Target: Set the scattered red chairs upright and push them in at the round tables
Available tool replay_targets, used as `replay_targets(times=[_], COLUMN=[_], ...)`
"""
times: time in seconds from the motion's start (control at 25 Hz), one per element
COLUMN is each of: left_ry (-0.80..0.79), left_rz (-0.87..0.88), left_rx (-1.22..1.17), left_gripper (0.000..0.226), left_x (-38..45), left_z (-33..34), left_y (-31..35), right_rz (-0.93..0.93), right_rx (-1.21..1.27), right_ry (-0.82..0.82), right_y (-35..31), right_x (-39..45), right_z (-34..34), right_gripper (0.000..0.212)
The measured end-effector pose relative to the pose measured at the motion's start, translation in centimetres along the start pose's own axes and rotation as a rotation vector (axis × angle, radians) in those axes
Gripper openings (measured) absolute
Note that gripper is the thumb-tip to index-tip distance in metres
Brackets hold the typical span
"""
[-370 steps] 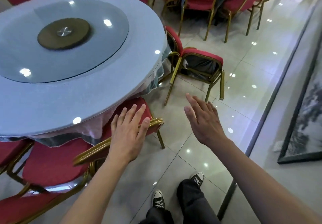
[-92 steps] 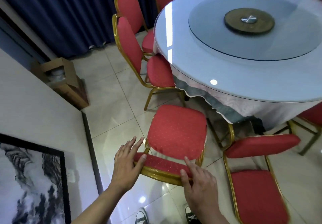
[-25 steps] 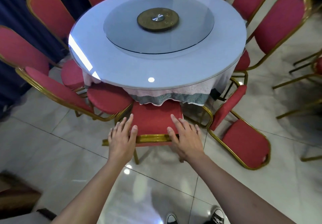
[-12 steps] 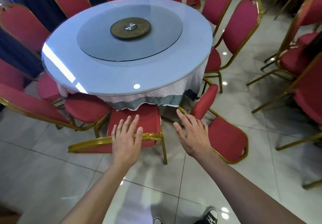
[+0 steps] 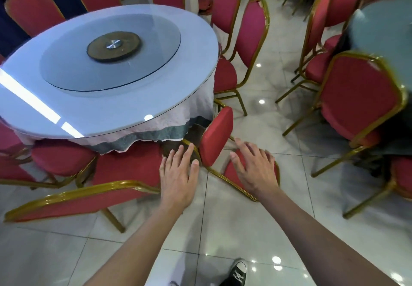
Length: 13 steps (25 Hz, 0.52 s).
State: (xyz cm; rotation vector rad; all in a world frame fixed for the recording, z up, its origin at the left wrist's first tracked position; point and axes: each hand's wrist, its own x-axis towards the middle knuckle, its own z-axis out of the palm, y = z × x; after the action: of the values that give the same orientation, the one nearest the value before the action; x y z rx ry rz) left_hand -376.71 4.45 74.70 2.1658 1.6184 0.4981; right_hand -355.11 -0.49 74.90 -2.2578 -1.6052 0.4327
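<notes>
Chairs ring your round tabletop (image 5: 133, 98), a pale disc with a glass turntable (image 5: 109, 49) and a rumpled white cloth hanging over a grey one. They are red padded fabric on shiny gold metal tubing, with rounded backs. The pushed-in chair (image 5: 93, 187) stands upright right before you, its seat tucked under the cloth, its back toward you. Beside it on the right, the fallen chair (image 5: 217, 138) lies on its back on the glossy tiled floor (image 5: 245, 230), backrest flat, seat cushion standing on edge and its long axis running away from you toward the tabletop. Your left hand (image 5: 179, 174) hovers with fingers spread and straight just left of that cushion, holding nothing. Your right hand (image 5: 255, 167) is spread wide over the flat backrest; you cannot tell whether it touches.
</notes>
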Motion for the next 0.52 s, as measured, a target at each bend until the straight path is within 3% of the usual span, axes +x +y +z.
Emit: replay_targets(times=[0.52], left_ry=[-0.084], left_rz=[0.103], left_rx=[-0.004], left_gripper=[0.061], left_x=[5.0], left_z=[9.5], left_y=[13.2], right_rz=[0.125], right_rx=[-0.001], right_ry=[0.094], right_y=[15.3], right_x=[3.1], right_z=[-6.4], right_gripper=[0.069])
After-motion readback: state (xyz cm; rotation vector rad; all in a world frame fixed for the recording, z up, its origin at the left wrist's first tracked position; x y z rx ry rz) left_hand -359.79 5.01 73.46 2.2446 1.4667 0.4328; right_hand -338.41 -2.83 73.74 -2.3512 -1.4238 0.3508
